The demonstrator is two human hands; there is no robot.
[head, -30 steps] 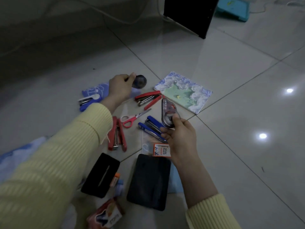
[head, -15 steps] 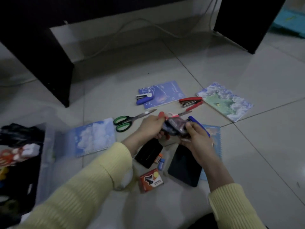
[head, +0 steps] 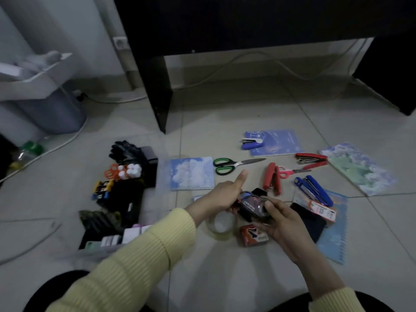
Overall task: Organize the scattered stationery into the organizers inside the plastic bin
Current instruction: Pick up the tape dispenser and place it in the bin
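Note:
Both hands meet over the floor tiles, low in the middle of the view. My left hand (head: pixel 225 194) and my right hand (head: pixel 281 219) together grip a dark, clear-cased correction tape (head: pixel 253 204), my left thumb sticking up. The clear plastic bin (head: pixel 155 212) lies to the left, holding black organizers (head: pixel 126 199) with clips, white pieces and small boxes. Scattered on the floor are green-handled scissors (head: pixel 234 165), a red stapler (head: pixel 272 179), pink scissors (head: pixel 290 171), blue staplers (head: pixel 314 191), another red stapler (head: pixel 311 158) and a tape roll (head: pixel 221 224).
Cloud-print notebooks (head: pixel 192 173) lie around the stationery, one (head: pixel 273 141) with a small blue stapler (head: pixel 252 144) on it. A red staple box (head: pixel 253 236) and a dark pouch (head: pixel 311 221) sit under my hands. A black desk leg (head: pixel 157 95), cables and a grey bin (head: pixel 47 106) stand behind.
The view swung left, bringing the bin with organizers into sight. My left hand came back from the far items and joined my right hand on the correction tape.

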